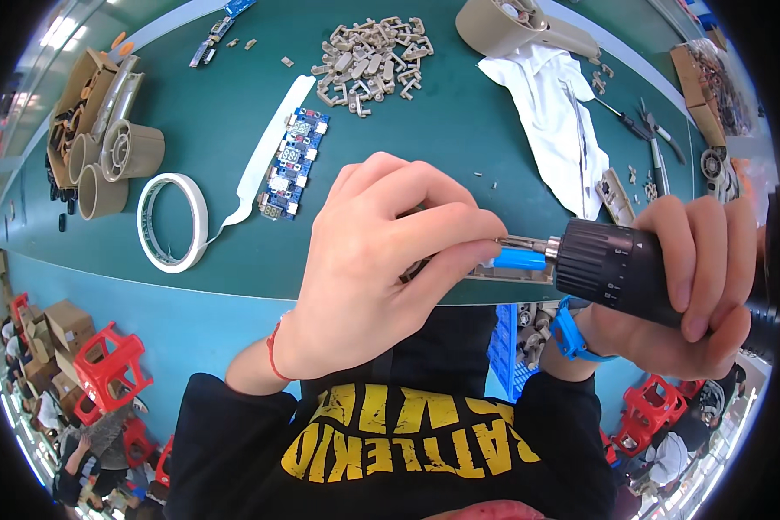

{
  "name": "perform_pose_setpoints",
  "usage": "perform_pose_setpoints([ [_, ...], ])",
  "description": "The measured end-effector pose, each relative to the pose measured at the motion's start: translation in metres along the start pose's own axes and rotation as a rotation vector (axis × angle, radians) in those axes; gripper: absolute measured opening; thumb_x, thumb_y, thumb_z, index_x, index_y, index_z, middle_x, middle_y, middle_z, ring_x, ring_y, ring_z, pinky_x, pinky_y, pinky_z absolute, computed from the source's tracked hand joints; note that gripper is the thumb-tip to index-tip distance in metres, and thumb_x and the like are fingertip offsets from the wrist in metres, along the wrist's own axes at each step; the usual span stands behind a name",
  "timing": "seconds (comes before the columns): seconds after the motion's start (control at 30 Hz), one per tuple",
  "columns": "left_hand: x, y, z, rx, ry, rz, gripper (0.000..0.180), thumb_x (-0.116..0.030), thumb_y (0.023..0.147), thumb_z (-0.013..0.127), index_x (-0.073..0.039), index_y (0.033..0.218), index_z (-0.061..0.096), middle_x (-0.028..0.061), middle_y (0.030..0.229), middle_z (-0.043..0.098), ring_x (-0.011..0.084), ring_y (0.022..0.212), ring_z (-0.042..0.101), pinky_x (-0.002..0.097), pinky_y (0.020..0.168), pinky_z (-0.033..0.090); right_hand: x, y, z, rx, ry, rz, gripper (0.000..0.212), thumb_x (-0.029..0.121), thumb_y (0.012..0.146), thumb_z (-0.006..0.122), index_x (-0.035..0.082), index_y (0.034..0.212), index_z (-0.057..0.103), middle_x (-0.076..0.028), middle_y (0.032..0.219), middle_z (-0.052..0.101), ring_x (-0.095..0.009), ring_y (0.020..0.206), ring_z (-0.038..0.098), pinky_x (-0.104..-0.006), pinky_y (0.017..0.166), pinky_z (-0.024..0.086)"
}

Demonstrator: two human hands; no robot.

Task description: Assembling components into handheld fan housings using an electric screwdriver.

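Dark green worktable [446, 113] spreads beyond the fingers. White cloth [542, 113] ahead and right of the left fingertips. Left hand [394, 247] faces right hand [698, 277], whose fingers wrap a black electric screwdriver [607, 264], nose toward the left fingertips. Heap of small beige parts [373, 65] well ahead of left fingers; white tape roll [199, 221] well left; row of blue circuit boards [296, 165] nearer. Beige shell [533, 276]: left fingers clamped on it, exact contact hidden. Blue cylinder [522, 259] protrudes just right of left thumb.
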State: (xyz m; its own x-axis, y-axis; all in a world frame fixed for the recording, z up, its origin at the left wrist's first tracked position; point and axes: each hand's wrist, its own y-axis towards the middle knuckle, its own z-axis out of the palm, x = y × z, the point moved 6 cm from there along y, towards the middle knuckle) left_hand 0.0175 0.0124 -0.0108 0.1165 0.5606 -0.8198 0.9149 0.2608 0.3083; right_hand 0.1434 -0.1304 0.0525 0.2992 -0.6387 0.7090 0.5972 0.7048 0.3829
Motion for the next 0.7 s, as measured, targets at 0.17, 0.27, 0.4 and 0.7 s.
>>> perform_pose_setpoints([
  [0.17, 0.0, -0.001, 0.0, -0.007, -0.014, -0.008, 0.018, -0.002, 0.069, 0.074, -0.009, 0.086, 0.074, 0.0019, 0.084, 0.063, 0.0175, 0.078, 0.054, 0.0279, 0.066, 0.043, 0.003, -0.002, 0.004, 0.003, -0.107, 0.04, 0.031, 0.009, 0.072, 0.076, 0.015, 0.07, 0.046, 0.0, 0.069, 0.053, -0.009, 0.061, 0.057, -0.0245, 0.07, 0.05],
  [0.27, 0.002, -0.002, 0.001, -0.014, -0.015, -0.015, 0.017, -0.002, 0.069, 0.075, -0.009, 0.084, 0.074, 0.002, 0.083, 0.064, 0.0172, 0.077, 0.054, 0.0284, 0.066, 0.044, -0.001, -0.001, 0.006, 0.011, -0.128, 0.063, 0.03, 0.011, 0.072, 0.076, 0.015, 0.07, 0.046, 0.0, 0.069, 0.054, -0.009, 0.061, 0.057, -0.0243, 0.07, 0.05],
  [0.4, 0.003, -0.001, 0.003, 0.047, 0.016, 0.072, 0.034, -0.01, 0.064, 0.079, -0.009, 0.098, 0.071, 0.0044, 0.092, 0.063, 0.022, 0.086, 0.056, 0.0331, 0.073, 0.046, -0.005, -0.003, -0.003, 0.03, -0.14, 0.106, 0.028, 0.017, 0.072, 0.074, 0.015, 0.073, 0.046, 0.0, 0.069, 0.054, -0.009, 0.061, 0.057, -0.0242, 0.069, 0.05],
  [0.7, 0.006, -0.004, 0.005, 0.205, 0.256, 0.153, 0.034, -0.007, 0.062, 0.077, -0.008, 0.093, 0.062, 0.0053, 0.092, 0.061, 0.025, 0.089, 0.057, 0.0341, 0.076, 0.05, 0.068, -0.008, -0.06, 0.086, -0.229, 0.192, 0.028, 0.029, 0.073, 0.07, 0.014, 0.079, 0.047, 0.0, 0.07, 0.054, -0.009, 0.06, 0.056, -0.0238, 0.066, 0.048],
])
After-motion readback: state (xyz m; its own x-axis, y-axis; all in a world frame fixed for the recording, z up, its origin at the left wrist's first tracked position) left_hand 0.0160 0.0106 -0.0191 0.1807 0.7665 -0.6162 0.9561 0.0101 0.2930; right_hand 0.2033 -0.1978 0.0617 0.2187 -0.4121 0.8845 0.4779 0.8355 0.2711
